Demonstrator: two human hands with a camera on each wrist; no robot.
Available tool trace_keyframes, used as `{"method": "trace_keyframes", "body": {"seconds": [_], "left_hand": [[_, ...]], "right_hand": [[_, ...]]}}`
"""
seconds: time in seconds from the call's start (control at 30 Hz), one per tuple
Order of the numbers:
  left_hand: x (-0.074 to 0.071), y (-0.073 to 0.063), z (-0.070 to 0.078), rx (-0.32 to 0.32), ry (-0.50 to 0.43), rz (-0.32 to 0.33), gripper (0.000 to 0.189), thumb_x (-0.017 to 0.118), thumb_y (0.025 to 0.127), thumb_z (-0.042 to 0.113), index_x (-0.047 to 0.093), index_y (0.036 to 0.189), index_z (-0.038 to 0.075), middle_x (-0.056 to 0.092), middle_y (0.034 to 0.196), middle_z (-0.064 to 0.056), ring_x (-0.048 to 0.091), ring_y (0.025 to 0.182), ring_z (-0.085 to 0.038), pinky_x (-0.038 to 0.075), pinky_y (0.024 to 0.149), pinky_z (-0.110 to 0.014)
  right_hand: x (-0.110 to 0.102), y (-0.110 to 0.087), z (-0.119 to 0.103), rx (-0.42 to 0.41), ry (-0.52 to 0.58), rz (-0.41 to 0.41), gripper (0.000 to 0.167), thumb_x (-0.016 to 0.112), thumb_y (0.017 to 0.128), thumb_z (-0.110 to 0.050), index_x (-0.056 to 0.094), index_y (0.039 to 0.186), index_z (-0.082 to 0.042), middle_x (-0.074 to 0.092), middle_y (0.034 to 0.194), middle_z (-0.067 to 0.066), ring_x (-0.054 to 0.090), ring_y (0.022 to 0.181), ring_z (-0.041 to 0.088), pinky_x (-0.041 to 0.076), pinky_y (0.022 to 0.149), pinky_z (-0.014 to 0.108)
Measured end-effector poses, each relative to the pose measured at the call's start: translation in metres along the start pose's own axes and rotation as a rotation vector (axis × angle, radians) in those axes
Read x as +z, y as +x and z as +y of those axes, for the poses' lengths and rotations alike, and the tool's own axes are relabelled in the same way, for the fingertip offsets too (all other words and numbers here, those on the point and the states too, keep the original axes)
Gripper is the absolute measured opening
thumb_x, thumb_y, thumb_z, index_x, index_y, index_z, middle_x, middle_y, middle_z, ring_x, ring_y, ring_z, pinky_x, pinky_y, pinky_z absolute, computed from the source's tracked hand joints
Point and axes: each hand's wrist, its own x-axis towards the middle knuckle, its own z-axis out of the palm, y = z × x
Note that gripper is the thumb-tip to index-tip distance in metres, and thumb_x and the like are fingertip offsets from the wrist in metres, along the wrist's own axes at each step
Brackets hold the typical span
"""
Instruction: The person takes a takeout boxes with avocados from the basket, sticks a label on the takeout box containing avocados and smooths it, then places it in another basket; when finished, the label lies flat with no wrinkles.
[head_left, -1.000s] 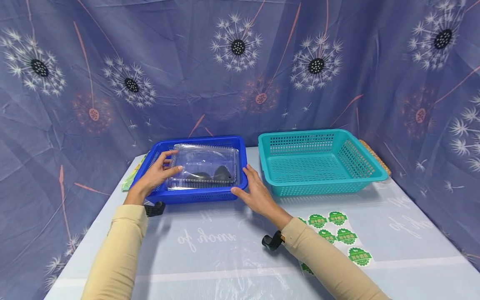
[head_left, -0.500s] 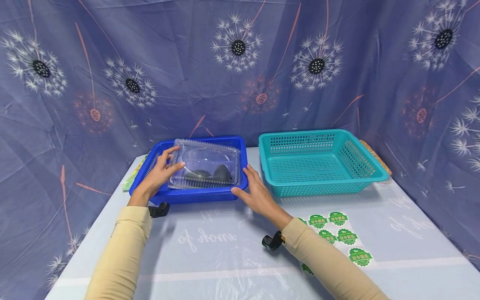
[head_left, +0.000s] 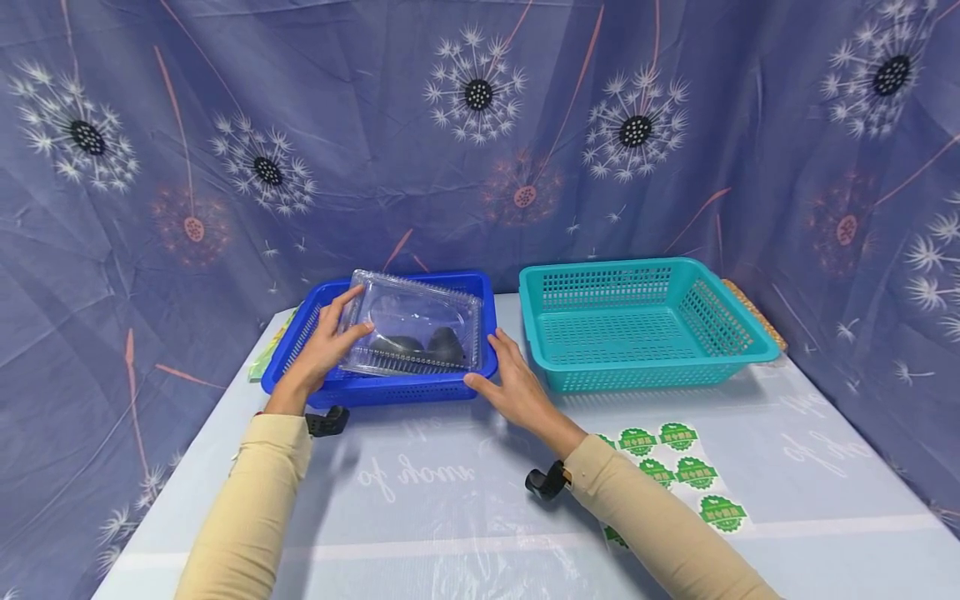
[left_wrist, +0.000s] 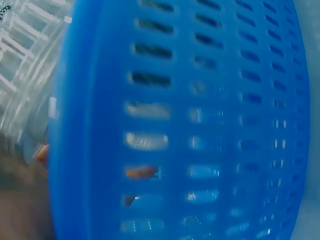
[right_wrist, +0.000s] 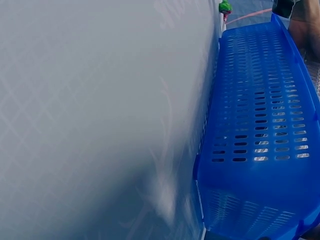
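Note:
A clear plastic clamshell box (head_left: 412, 312) lies tilted in the blue basket (head_left: 420, 388), its left side raised. Two dark rounded things (head_left: 446, 345) show through the box, one of them pear-shaped. My left hand (head_left: 318, 348) grips the box's left edge, thumb over the top and fingers at the far left corner. In the left wrist view the basket's wall (left_wrist: 95, 125) hides most of that hand. My right hand (head_left: 517, 390) holds the basket's front right corner, thumb at the front rim and fingers along the right side.
A teal basket (head_left: 637, 367) stands to the right with nothing in it. Sheets of round green stickers (head_left: 696, 472) lie on the table (head_left: 450, 533) near the right forearm. A green packet (head_left: 264, 358) and a woven orange-brown item (head_left: 753, 312) show behind the baskets.
My left hand has raised the clamshell box's left side and shifted slightly up and right, so the box tilts more. My right hand has stayed at the basket corner.

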Motion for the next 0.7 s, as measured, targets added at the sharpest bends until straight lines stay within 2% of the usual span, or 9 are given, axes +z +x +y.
{"method": "trace_keyframes", "body": {"seconds": [0.1, 0.2, 0.27, 0.5, 0.7], "left_hand": [[0.003, -0.006, 0.013, 0.020, -0.017, 0.024, 0.067, 0.055, 0.092, 0.013, 0.022, 0.150, 0.016, 0.012, 0.151, -0.021, 0.008, 0.143, -0.040, 0.011, 0.110, -0.065], [0.005, -0.007, 0.016, 0.032, -0.020, 0.035, 0.065, 0.055, 0.091, 0.011, 0.024, 0.149, 0.014, 0.013, 0.152, -0.021, 0.009, 0.143, -0.039, 0.011, 0.111, -0.064], [0.006, -0.005, 0.013, 0.035, -0.025, 0.035, 0.065, 0.055, 0.091, 0.011, 0.025, 0.149, 0.014, 0.012, 0.153, -0.020, 0.008, 0.143, -0.039, 0.011, 0.111, -0.065], [0.008, 0.010, -0.015, 0.054, -0.044, 0.077, 0.066, 0.057, 0.090, 0.013, 0.028, 0.148, 0.024, 0.015, 0.153, -0.016, 0.009, 0.143, -0.035, 0.011, 0.111, -0.063], [0.010, 0.012, -0.017, 0.030, -0.035, 0.129, 0.064, 0.056, 0.090, 0.014, 0.031, 0.147, 0.028, 0.020, 0.150, -0.018, 0.012, 0.143, -0.035, 0.013, 0.111, -0.062]], "right_hand": [[0.000, 0.000, 0.000, -0.002, 0.004, -0.005, 0.085, 0.058, 0.087, -0.054, 0.022, 0.150, -0.010, 0.013, 0.159, 0.005, 0.024, 0.143, 0.032, 0.030, 0.109, 0.055], [0.000, 0.000, 0.000, 0.005, 0.010, -0.011, 0.085, 0.058, 0.087, -0.054, 0.022, 0.150, -0.011, 0.012, 0.160, 0.004, 0.024, 0.143, 0.032, 0.030, 0.109, 0.055], [-0.001, 0.001, 0.001, 0.011, 0.011, -0.013, 0.085, 0.058, 0.087, -0.055, 0.022, 0.151, -0.011, 0.012, 0.160, 0.004, 0.025, 0.143, 0.032, 0.030, 0.109, 0.055], [-0.002, 0.002, 0.001, 0.011, 0.018, -0.018, 0.085, 0.057, 0.087, -0.056, 0.022, 0.151, -0.012, 0.012, 0.160, 0.004, 0.024, 0.143, 0.032, 0.030, 0.109, 0.056], [-0.001, 0.002, 0.002, 0.000, 0.010, -0.008, 0.085, 0.058, 0.086, -0.055, 0.023, 0.150, -0.011, 0.014, 0.159, 0.006, 0.026, 0.143, 0.032, 0.031, 0.109, 0.055]]}}
